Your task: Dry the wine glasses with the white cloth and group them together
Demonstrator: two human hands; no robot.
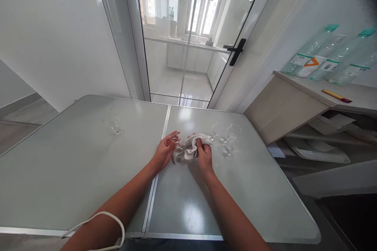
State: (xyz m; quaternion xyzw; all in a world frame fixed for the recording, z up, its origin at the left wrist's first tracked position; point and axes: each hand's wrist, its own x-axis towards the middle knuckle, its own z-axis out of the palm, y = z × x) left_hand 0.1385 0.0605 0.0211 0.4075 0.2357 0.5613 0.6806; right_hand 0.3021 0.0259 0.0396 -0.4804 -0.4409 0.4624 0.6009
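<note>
Near the table's middle seam, my left hand [167, 149] has its fingers curled round part of a clear stemmed glass. The bowl of this wine glass [179, 157] tilts low toward the tabletop; whether it touches the surface I cannot tell. A white cloth [193, 147] is bunched in my right hand [204, 153], thumb on top, and presses against the glass. The right fingertips are hidden behind the cloth. Just right of it, several clear stemmed glasses [227, 153] are grouped on the table. Another stemmed glass [118, 132] stands alone on the left half.
The grey glossy table [88, 172] has a metal seam down its middle. Beyond it is a glass door [165, 62] with a black handle [237, 51]. On the right, a shelf unit [294, 102] holds plastic bottles [321, 60] and a yellow-and-red item [336, 95].
</note>
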